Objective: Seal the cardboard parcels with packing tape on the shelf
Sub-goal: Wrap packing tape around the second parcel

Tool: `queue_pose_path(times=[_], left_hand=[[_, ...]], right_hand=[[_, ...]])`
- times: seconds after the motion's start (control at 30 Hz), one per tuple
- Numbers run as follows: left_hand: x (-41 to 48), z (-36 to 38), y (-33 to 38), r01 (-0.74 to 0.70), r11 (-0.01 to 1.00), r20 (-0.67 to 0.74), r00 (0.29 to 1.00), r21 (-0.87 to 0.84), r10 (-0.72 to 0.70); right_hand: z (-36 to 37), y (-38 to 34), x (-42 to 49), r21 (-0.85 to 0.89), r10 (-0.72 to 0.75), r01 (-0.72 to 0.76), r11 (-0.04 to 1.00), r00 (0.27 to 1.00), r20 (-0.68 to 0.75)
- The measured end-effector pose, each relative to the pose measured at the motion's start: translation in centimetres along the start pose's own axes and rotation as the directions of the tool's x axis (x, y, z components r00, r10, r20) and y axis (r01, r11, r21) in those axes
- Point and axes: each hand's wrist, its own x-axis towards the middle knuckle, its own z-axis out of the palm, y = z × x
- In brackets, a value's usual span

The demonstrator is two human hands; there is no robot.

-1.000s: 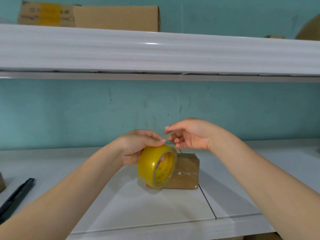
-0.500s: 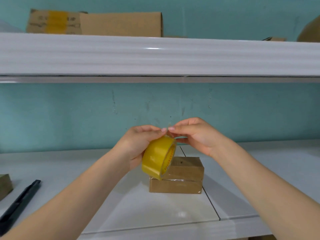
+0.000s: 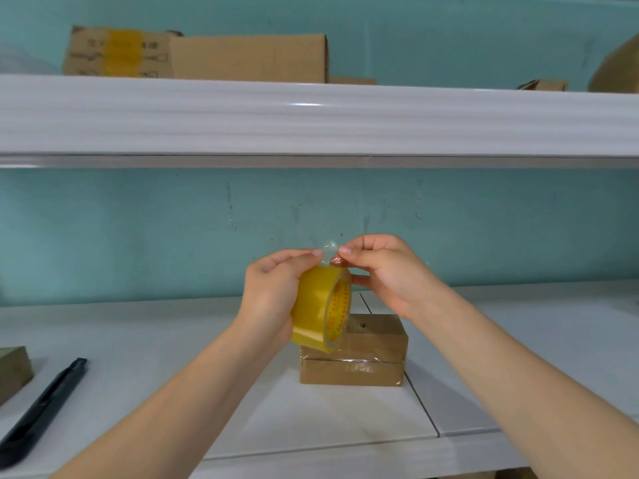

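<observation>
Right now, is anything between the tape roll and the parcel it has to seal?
Nothing visible: the left hand holds the tape roll just above the parcel, the right hand pinches its loose end.

tape roll (image 3: 320,305) over parcel (image 3: 352,373) | cutter (image 3: 45,409) left on shelf (image 3: 173,340) | block (image 3: 14,371), maybe cardboard, far left
</observation>
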Motion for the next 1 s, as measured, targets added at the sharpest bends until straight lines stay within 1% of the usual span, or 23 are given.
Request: queue_pose_path(times=[0.13,0.2,0.23,0.27,0.33,0.43,0.47,0.57,0.7,0.83,0.9,1.0], left_hand=[[-0.5,0.3,-0.1,-0.001,0.993,-0.032,0.999,-0.122,-0.003],[-0.8,0.5,-0.1,-0.018,0.991,-0.049,0.999,-0.129,0.011],[-0.7,0.4,0.0,-0.044,0.994,-0.055,0.998,-0.099,0.038],[-0.7,0.3,0.0,-0.078,0.996,-0.055,0.996,-0.051,0.075],[-0.6,-0.1,0.1,-0.137,0.990,-0.035,0.990,0.041,0.138],[-0.7,-0.7,0.0,-0.158,0.978,0.029,0.987,0.135,0.155],[-0.8,-0.7,0.0,-0.157,0.976,0.044,0.987,0.153,0.152],[-0.7,-0.8,0.2,-0.101,0.979,0.057,0.994,0.178,0.092],[-0.7,-0.8,0.5,0.032,0.988,0.125,0.991,0.151,-0.051],[-0.8,-1.1,0.2,0.057,0.991,0.152,0.985,0.122,-0.076],[-0.7,-1.3,0.2,0.072,0.991,0.181,0.979,0.111,-0.091],[-0.5,-1.8,0.3,0.098,0.985,0.231,0.964,0.140,-0.129]], right_hand=[[1.1,0.0,-0.2,0.011,-0.036,0.038,0.999,0.994,-0.100],[1.5,-0.1,-0.3,0.011,-0.082,0.084,0.996,0.988,-0.134],[1.6,-0.2,-0.4,0.022,-0.095,0.099,0.995,0.986,-0.140],[1.5,-0.5,-0.4,0.038,-0.091,0.097,0.995,0.987,-0.134],[1.2,-1.0,-0.4,0.063,-0.037,0.041,0.997,0.996,-0.077],[0.8,-1.7,-0.2,0.038,0.108,-0.110,0.993,0.993,0.042],[0.7,-1.8,-0.3,0.011,0.133,-0.134,0.991,0.989,0.070],[0.8,-1.8,-0.6,-0.057,0.116,-0.110,0.992,0.986,0.118],[1.2,-1.6,-0.9,-0.056,0.091,-0.088,0.995,0.994,0.064],[1.4,-1.2,-1.2,-0.170,0.015,-0.007,0.986,0.999,0.047],[1.5,-1.0,-1.5,-0.188,-0.005,0.013,0.982,0.999,0.039],[1.7,-0.7,-1.8,-0.225,-0.060,0.066,0.972,0.998,0.032]])
